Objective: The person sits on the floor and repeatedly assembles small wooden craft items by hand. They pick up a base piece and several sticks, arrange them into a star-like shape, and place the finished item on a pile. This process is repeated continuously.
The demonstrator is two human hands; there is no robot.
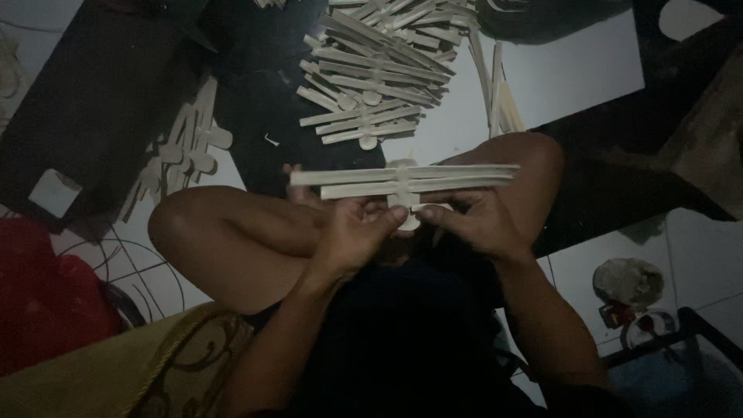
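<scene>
Pale wood sticks, long and flat, held level above the bent knees, crossed by a short upright piece in the middle. Left hand and right hand side by side under them, each grip pinched tight on the short piece, thumbs nearly touching. Both arms bent, reaching up from the lap. Farther off on the floor, a big pile of the same sticks. Smaller wood bits to the left. Red cloth at the left edge.

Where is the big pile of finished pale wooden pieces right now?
In the head view, the pile of pale wooden pieces lies on the floor at top centre, beyond the person's knees.
</scene>
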